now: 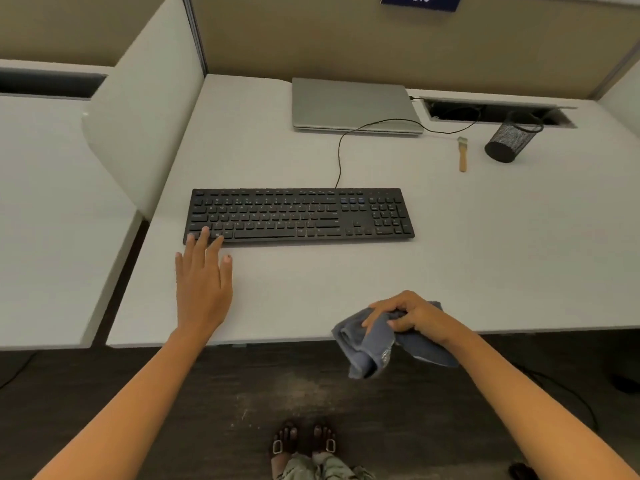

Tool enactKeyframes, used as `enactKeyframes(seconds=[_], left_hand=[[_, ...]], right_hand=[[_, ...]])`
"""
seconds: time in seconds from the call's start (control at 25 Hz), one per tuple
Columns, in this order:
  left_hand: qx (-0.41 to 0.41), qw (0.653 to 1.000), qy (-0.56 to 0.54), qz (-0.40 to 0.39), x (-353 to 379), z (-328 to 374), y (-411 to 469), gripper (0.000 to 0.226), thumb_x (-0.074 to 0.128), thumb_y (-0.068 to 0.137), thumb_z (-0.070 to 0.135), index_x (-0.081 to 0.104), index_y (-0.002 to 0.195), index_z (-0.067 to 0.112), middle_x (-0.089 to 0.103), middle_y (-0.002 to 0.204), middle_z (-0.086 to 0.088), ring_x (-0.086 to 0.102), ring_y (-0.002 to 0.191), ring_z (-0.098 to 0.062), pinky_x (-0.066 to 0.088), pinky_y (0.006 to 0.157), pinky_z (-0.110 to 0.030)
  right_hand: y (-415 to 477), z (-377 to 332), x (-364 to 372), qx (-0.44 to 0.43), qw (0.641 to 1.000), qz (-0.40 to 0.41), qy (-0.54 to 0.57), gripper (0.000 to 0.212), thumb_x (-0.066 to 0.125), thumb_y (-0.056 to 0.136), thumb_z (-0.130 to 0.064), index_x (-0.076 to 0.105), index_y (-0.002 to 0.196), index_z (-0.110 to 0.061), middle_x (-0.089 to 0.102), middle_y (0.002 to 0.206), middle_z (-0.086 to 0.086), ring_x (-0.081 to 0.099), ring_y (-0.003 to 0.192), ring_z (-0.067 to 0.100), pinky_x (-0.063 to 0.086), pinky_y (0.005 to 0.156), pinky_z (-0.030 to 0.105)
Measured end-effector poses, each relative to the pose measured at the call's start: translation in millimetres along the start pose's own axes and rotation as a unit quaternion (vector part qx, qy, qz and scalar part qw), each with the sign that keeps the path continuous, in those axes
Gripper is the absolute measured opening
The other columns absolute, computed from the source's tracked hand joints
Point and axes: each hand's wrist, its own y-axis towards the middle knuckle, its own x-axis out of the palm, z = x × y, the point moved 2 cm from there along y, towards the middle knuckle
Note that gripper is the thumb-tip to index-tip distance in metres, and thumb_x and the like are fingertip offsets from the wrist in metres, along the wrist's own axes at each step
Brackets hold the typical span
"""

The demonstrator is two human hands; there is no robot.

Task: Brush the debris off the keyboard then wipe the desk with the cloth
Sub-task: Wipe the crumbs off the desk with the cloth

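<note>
White cubicle desk (pixel 485 258): my left fingers (pixel 205 239) lie straight on the keyboard (pixel 298 216), right fingers (pixel 384 308) clench the cloth (pixel 363 344); shoving the keyboard could tug its cable (pixel 341 150) taut.

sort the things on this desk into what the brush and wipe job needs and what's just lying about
For the job: keyboard, wooden-handled brush lying to its far right, grey cloth gripped in the right hand, the desk itself.

Just lying about: closed laptop, black mesh pen cup, blue number sign on the partition.
</note>
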Motion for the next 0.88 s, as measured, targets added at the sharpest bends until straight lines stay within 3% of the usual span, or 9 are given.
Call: enactKeyframes(seconds=[0.08, 0.16, 0.24, 0.32, 0.4, 0.52, 0.6, 0.88], left_hand=[[0.016, 1.000, 0.010, -0.002, 6.4, 8.1, 1.5, 0.058, 0.022, 0.101, 0.039, 0.043, 0.147, 0.009, 0.027, 0.161, -0.009, 0.011, 0.152, -0.028, 0.005, 0.122, -0.048], [0.026, 1.000, 0.015, -0.009, 11.2, 13.3, 2.8, 0.059, 0.022, 0.101, 0.039, 0.043, 0.146, 0.009, 0.028, 0.161, -0.010, 0.012, 0.152, -0.029, 0.007, 0.122, -0.050], [0.037, 0.999, 0.022, -0.017, 14.8, 16.4, 4.5, 0.058, 0.026, 0.100, 0.040, 0.043, 0.146, 0.008, 0.029, 0.160, -0.010, 0.014, 0.151, -0.030, 0.009, 0.121, -0.052], [0.057, 0.997, 0.037, -0.026, 18.9, 21.4, 7.4, 0.059, 0.033, 0.098, 0.041, 0.044, 0.145, 0.007, 0.030, 0.159, -0.011, 0.015, 0.151, -0.031, 0.009, 0.121, -0.054], [0.083, 0.994, 0.057, -0.028, 21.9, 28.1, 13.5, 0.059, 0.045, 0.095, 0.041, 0.045, 0.144, 0.007, 0.032, 0.159, -0.012, 0.018, 0.150, -0.033, 0.010, 0.120, -0.055], [0.128, 0.988, 0.075, -0.038, 25.3, 42.2, 27.1, 0.063, 0.069, 0.090, 0.032, 0.046, 0.143, 0.007, 0.033, 0.158, -0.012, 0.021, 0.149, -0.035, 0.011, 0.119, -0.056], [0.150, 0.983, 0.089, -0.064, 29.1, 53.4, 37.7, 0.069, 0.072, 0.087, 0.034, 0.044, 0.145, 0.009, 0.031, 0.159, -0.010, 0.021, 0.149, -0.034, 0.010, 0.119, -0.056], [0.134, 0.964, 0.126, -0.192, 35.0, 70.4, 84.0, 0.095, 0.065, 0.084, 0.059, 0.019, 0.157, 0.021, 0.015, 0.165, 0.002, 0.011, 0.152, -0.024, 0.004, 0.120, -0.053]], right_hand=[[-32.0, 13.0, -27.5, 0.024, 0.999, 0.038, 0.016, 0.030, 0.057, 0.074, -0.006, 0.078, 0.093, -0.012, 0.073, 0.099, 0.013, 0.065, 0.105, 0.025, 0.049, 0.094, 0.036], [-57.5, 19.8, -50.2, 0.042, 0.996, 0.076, 0.017, 0.024, 0.057, 0.076, -0.006, 0.077, 0.086, -0.011, 0.072, 0.087, 0.013, 0.065, 0.087, 0.020, 0.050, 0.078, 0.031], [-80.3, 28.3, -70.1, 0.056, 0.979, 0.193, 0.035, 0.024, 0.054, 0.084, 0.002, 0.075, 0.085, -0.011, 0.070, 0.081, 0.011, 0.062, 0.081, 0.023, 0.047, 0.074, 0.028], [-101.0, 39.8, -86.0, 0.045, 0.922, 0.380, 0.059, 0.029, 0.048, 0.093, 0.003, 0.071, 0.096, -0.015, 0.072, 0.089, 0.002, 0.062, 0.091, 0.026, 0.050, 0.079, 0.026], [-107.7, 53.1, -92.7, 0.060, 0.871, 0.487, 0.033, 0.027, 0.045, 0.100, -0.012, 0.061, 0.121, -0.018, 0.065, 0.113, 0.003, 0.058, 0.108, 0.026, 0.047, 0.091, 0.033], [-91.3, 74.0, -84.3, 0.128, 0.867, 0.466, -0.123, 0.050, 0.043, 0.101, -0.032, 0.034, 0.148, -0.019, 0.042, 0.146, 0.005, 0.043, 0.130, 0.024, 0.034, 0.108, 0.039], [-78.8, 84.7, -80.4, 0.148, 0.829, 0.484, -0.240, 0.057, 0.041, 0.100, -0.038, 0.028, 0.151, -0.016, 0.030, 0.156, 0.009, 0.033, 0.140, 0.027, 0.027, 0.115, 0.047], [-53.1, 84.3, -80.6, 0.239, 0.749, 0.566, -0.247, 0.056, 0.037, 0.101, -0.039, 0.024, 0.153, -0.019, 0.022, 0.159, 0.006, 0.021, 0.146, 0.025, 0.019, 0.118, 0.046]])
